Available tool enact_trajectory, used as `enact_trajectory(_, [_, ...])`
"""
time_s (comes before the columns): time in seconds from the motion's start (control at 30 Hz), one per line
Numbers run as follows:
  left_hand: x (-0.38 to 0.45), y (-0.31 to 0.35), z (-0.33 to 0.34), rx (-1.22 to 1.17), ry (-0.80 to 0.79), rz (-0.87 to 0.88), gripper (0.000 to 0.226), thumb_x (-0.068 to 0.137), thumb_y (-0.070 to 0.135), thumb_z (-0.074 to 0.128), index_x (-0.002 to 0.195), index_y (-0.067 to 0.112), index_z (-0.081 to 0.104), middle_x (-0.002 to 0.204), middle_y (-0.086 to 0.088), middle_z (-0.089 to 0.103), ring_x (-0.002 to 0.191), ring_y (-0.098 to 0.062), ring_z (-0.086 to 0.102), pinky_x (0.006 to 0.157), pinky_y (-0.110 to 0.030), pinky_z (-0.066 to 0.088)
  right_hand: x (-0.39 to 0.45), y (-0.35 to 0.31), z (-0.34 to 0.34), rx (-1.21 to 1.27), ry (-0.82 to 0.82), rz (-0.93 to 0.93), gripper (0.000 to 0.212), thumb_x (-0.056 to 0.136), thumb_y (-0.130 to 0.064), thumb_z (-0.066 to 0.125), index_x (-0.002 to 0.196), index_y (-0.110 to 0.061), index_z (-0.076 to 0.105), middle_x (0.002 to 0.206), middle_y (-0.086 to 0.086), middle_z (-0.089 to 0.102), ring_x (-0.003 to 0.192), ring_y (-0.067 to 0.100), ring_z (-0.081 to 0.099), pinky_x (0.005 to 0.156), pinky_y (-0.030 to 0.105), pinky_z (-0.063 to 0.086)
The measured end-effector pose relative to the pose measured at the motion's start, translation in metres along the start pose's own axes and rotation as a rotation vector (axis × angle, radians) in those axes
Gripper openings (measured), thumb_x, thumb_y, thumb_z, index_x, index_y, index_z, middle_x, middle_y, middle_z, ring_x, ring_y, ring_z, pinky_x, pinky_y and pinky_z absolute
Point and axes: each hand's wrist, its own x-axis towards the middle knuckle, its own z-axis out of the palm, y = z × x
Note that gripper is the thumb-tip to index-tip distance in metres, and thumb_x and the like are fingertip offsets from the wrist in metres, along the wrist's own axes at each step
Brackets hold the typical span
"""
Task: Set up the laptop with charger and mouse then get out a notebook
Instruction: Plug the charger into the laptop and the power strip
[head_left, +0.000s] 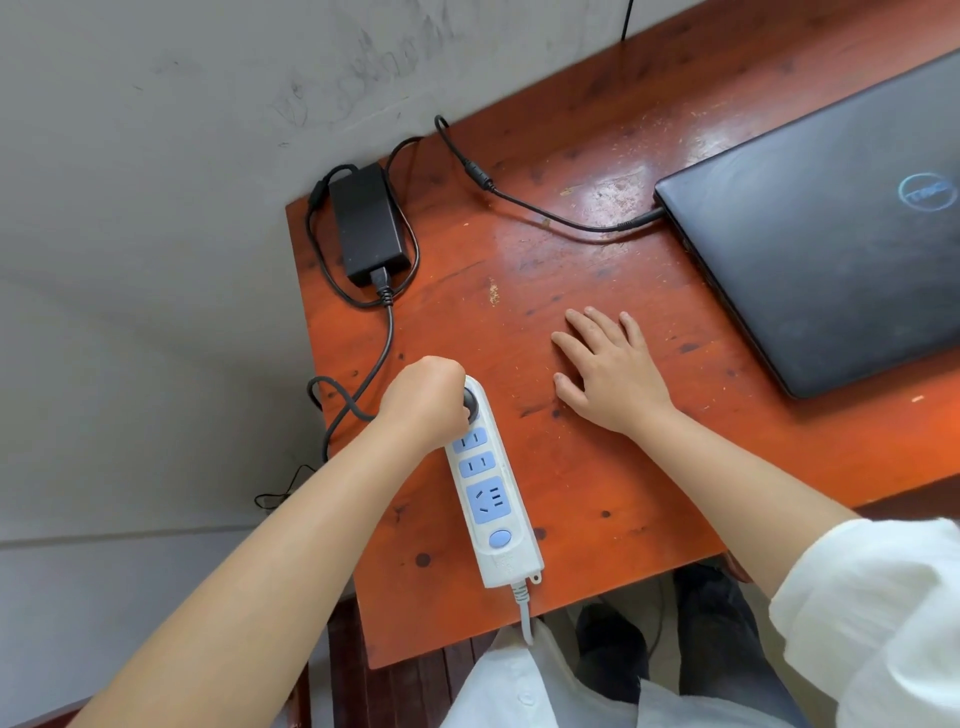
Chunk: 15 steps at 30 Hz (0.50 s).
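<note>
A closed dark laptop (826, 228) lies at the right on the orange-red wooden table (597, 291). A thin black cable (545, 210) runs from its left edge to the black charger brick (366, 223) at the table's far left corner. A white power strip (491, 499) with blue sockets lies near the front edge. My left hand (423, 402) is closed around the charger's black plug (471, 404) at the strip's top socket. My right hand (608, 364) rests flat on the table, fingers spread, holding nothing. No mouse or notebook is in view.
A grey wall and floor lie to the left of the table. The charger's thick cord (358, 384) loops off the table's left edge. The strip's white cord (524, 613) drops over the front edge. My dark trousers and white sleeves show below.
</note>
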Motion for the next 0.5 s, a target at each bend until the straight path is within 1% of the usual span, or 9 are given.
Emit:
enact_trajectory(0.07, [-0.001, 0.000, -0.004, -0.008, -0.008, -0.015, 0.041, 0.081, 0.007, 0.054, 0.049, 0.013, 0.028, 0.053, -0.002, 0.032, 0.045, -0.013, 0.030, 0.039, -0.023, 0.022, 0.000, 0.000, -0.003, 0.008, -0.034, 0.006, 0.048, 0.088, -0.032, 0.048, 0.132, -0.014, 0.043, 0.149, 0.010, 0.032, 0.140, 0.025, 0.022, 0.115, 0.050, 0.010])
enact_trajectory(0.13, [-0.004, 0.003, -0.011, 0.026, -0.039, -0.044, 0.033, 0.081, 0.011, 0.052, 0.054, 0.012, 0.033, 0.060, -0.002, 0.040, 0.052, -0.017, 0.040, 0.044, -0.025, 0.029, -0.001, 0.001, -0.009, 0.047, -0.072, -0.002, 0.045, 0.089, -0.029, 0.048, 0.132, -0.014, 0.042, 0.150, 0.008, 0.030, 0.141, 0.023, 0.020, 0.116, 0.047, 0.008])
enact_trajectory(0.17, [-0.005, 0.006, -0.015, 0.075, -0.049, -0.055, 0.025, 0.083, 0.015, 0.052, 0.060, 0.011, 0.041, 0.068, -0.003, 0.046, 0.061, -0.020, 0.046, 0.050, -0.027, 0.034, -0.001, 0.003, -0.016, 0.073, -0.078, -0.009, 0.043, 0.089, -0.025, 0.049, 0.130, -0.013, 0.044, 0.149, 0.008, 0.032, 0.140, 0.023, 0.022, 0.115, 0.047, 0.009])
enact_trajectory(0.2, [-0.006, 0.010, -0.019, 0.127, -0.048, -0.059, 0.017, 0.085, 0.020, 0.052, 0.072, 0.009, 0.050, 0.078, -0.005, 0.051, 0.072, -0.023, 0.051, 0.056, -0.029, 0.037, -0.003, 0.006, -0.024, 0.094, -0.070, -0.014, 0.041, 0.089, -0.021, 0.050, 0.128, -0.012, 0.046, 0.148, 0.008, 0.036, 0.139, 0.023, 0.026, 0.115, 0.047, 0.011])
enact_trajectory(0.23, [-0.006, 0.016, -0.021, 0.149, -0.036, -0.061, 0.019, 0.088, 0.026, 0.051, 0.087, 0.009, 0.057, 0.089, -0.007, 0.054, 0.083, -0.026, 0.053, 0.061, -0.031, 0.040, -0.005, 0.012, -0.034, 0.105, -0.045, -0.014, 0.039, 0.087, -0.017, 0.051, 0.126, -0.011, 0.049, 0.145, 0.009, 0.040, 0.137, 0.023, 0.031, 0.114, 0.047, 0.013])
enact_trajectory(0.27, [-0.007, 0.024, -0.022, 0.138, -0.008, -0.052, 0.026, 0.090, 0.032, 0.050, 0.099, 0.009, 0.058, 0.101, -0.010, 0.056, 0.094, -0.028, 0.054, 0.067, -0.035, 0.043, -0.009, 0.020, -0.046, 0.106, -0.013, -0.012, 0.038, 0.085, -0.013, 0.053, 0.123, -0.009, 0.052, 0.142, 0.010, 0.044, 0.134, 0.025, 0.035, 0.113, 0.048, 0.017])
enact_trajectory(0.33, [-0.006, 0.047, -0.022, 0.042, 0.102, 0.019, 0.033, 0.091, 0.034, 0.049, 0.109, 0.007, 0.056, 0.118, -0.012, 0.052, 0.110, -0.031, 0.048, 0.078, -0.041, 0.048, -0.019, 0.041, -0.074, 0.102, 0.035, 0.001, 0.036, 0.080, -0.005, 0.057, 0.117, -0.003, 0.058, 0.132, 0.017, 0.054, 0.125, 0.031, 0.047, 0.107, 0.048, 0.029])
enact_trajectory(0.4, [-0.005, 0.078, -0.025, -0.035, 0.223, 0.106, 0.032, 0.091, 0.029, 0.049, 0.112, 0.006, 0.054, 0.127, -0.013, 0.048, 0.117, -0.032, 0.043, 0.085, -0.044, 0.047, -0.030, 0.064, -0.105, 0.111, 0.055, 0.026, 0.033, 0.078, 0.001, 0.058, 0.111, 0.003, 0.061, 0.121, 0.022, 0.061, 0.114, 0.035, 0.056, 0.099, 0.045, 0.040])
enact_trajectory(0.5, [0.001, 0.142, -0.037, -0.093, 0.342, 0.207, 0.035, 0.088, 0.025, 0.052, 0.117, 0.006, 0.048, 0.131, -0.013, 0.045, 0.121, -0.031, 0.040, 0.089, -0.043, 0.045, -0.047, 0.105, -0.150, 0.069, 0.104, 0.084, 0.033, 0.079, 0.000, 0.058, 0.112, 0.004, 0.060, 0.119, 0.021, 0.063, 0.112, 0.033, 0.058, 0.097, 0.041, 0.042])
